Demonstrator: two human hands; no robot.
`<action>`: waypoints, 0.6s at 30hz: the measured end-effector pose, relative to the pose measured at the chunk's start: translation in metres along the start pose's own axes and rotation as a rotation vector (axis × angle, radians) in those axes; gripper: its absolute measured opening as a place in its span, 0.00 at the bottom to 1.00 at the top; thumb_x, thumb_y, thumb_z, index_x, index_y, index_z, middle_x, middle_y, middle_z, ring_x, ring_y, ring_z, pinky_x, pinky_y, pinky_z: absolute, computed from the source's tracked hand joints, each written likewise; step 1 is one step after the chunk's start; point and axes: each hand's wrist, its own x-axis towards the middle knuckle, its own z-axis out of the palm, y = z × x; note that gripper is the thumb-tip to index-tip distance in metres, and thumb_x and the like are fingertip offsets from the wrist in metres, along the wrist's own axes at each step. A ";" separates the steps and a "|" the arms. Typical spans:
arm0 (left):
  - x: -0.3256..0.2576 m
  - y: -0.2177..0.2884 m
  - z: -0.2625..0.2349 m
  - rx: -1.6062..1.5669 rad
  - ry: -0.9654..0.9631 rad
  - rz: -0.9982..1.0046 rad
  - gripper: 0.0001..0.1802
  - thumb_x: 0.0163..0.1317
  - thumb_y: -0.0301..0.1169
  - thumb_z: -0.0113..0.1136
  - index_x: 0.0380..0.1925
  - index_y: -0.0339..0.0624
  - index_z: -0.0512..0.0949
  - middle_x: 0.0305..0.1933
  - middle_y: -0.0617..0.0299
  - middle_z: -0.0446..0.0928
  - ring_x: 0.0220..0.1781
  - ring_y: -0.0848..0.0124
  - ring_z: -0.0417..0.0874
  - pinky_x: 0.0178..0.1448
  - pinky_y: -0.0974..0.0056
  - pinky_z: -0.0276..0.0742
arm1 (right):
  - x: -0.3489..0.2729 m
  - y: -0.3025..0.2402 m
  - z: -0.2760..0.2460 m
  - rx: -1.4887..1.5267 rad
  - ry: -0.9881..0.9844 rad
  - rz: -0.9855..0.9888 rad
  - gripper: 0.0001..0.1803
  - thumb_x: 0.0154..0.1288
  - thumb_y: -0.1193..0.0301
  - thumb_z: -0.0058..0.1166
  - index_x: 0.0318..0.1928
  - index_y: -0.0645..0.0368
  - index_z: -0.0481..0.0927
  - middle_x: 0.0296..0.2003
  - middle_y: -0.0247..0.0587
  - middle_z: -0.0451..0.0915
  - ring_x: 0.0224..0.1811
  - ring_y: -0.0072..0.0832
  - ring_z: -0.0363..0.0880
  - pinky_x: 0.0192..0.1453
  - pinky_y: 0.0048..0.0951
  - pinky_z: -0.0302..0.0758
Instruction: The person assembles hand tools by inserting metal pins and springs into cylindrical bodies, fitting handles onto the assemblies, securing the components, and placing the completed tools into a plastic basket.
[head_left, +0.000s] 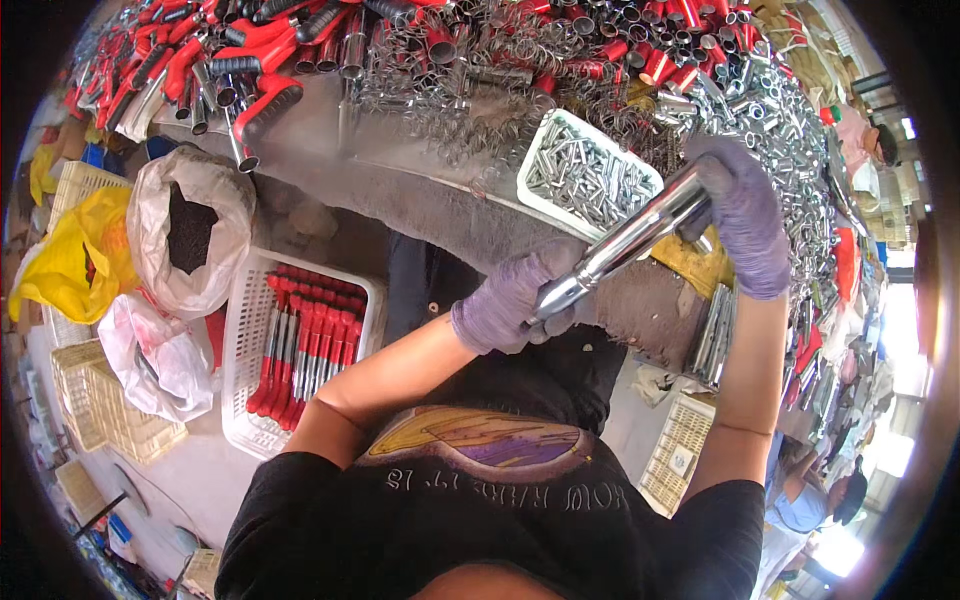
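A shiny chrome metal tube [645, 222] lies slantwise between my two hands, its narrower end low at the left. My left hand [512, 300], in a purple-grey glove, has its fingers closed round the narrow end. Around the upper, wider end my right hand [738, 215], gloved alike, is wrapped, and it hides that end. Just beyond the tube, a white tray [530, 185] holds many small metal pins [585, 170]. Behind the tray lies a tangle of wire springs [500, 120].
Red-and-black handles with metal tubes [262, 110] are heaped at the far left of the worktable [400, 185]. Loose metal rings [750, 105] cover its right. At my left stand a white basket [245, 350] of red-and-silver tools and a sack [150, 235] of dark granules. Another person [805, 500] is at the right.
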 end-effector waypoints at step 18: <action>-0.020 0.003 0.017 0.175 0.002 -0.067 0.23 0.65 0.44 0.52 0.52 0.40 0.69 0.18 0.66 0.70 0.11 0.82 0.64 0.12 0.77 0.56 | -0.027 0.058 0.052 -0.239 -0.116 -0.142 0.19 0.67 0.57 0.47 0.35 0.62 0.78 0.23 0.52 0.77 0.28 0.48 0.78 0.33 0.37 0.73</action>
